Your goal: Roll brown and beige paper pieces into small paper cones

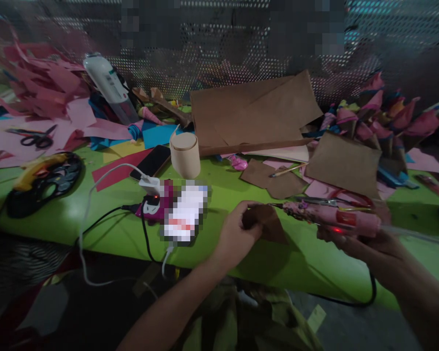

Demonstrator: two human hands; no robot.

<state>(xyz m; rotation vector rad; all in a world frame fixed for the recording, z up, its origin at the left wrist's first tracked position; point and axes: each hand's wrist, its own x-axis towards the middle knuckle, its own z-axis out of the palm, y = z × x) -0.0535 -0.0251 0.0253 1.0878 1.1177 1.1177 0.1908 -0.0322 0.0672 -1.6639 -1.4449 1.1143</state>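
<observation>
My left hand (237, 234) is closed on a piece of brown paper (272, 224), which looks curled near the fingers. In my right hand (362, 246) is a pink hot glue gun (358, 219) with a red light glowing on its side. Its dark, crusted nozzle points left and reaches the upper edge of the brown paper; whether it touches cannot be made out. A clear stick or cord trails from the gun's back end. Behind the gun lie red-handled scissors (362, 199), partly hidden by it.
A lit phone (186, 214) rests by a purple power strip (155, 210) with cables hanging over the front edge. Farther back are a tape roll (186, 156), a dark phone (153, 162), large brown paper (249, 112), a pencil (287, 169) and pink paper flowers (380, 117). Black scissors (36, 139) lie left.
</observation>
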